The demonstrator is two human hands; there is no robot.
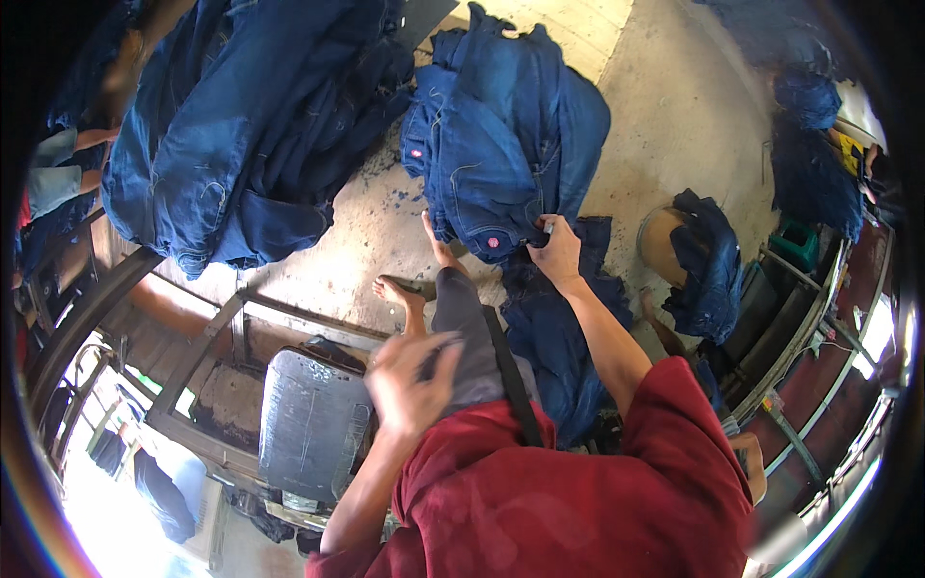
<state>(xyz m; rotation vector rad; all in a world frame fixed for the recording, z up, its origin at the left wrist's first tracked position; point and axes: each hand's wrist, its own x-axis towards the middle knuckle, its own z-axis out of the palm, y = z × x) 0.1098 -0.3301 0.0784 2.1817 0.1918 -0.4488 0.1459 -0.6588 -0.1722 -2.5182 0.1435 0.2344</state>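
In front of me lies a pile of dark blue jeans (511, 125) with loose pale threads and small red-and-white patches. My right hand (557, 255) is closed at the pile's near right edge, pinching the denim. A small pale, shiny thing shows at those fingertips, too small to name. My left hand (414, 380) is raised over my lap, its fingers curled and smeared by motion. Something dark shows between that thumb and fingers, but I cannot tell whether it is held. More dark denim (564, 337) hangs or lies beside my right leg, below my right forearm.
A larger heap of jeans (251, 125) rises at the far left, over a metal frame (193, 356). Left of me stands a worn grey seat (313, 419). On the right are a denim-draped round stool (663, 246), a green container (795, 246) and another person's hand (870, 159).
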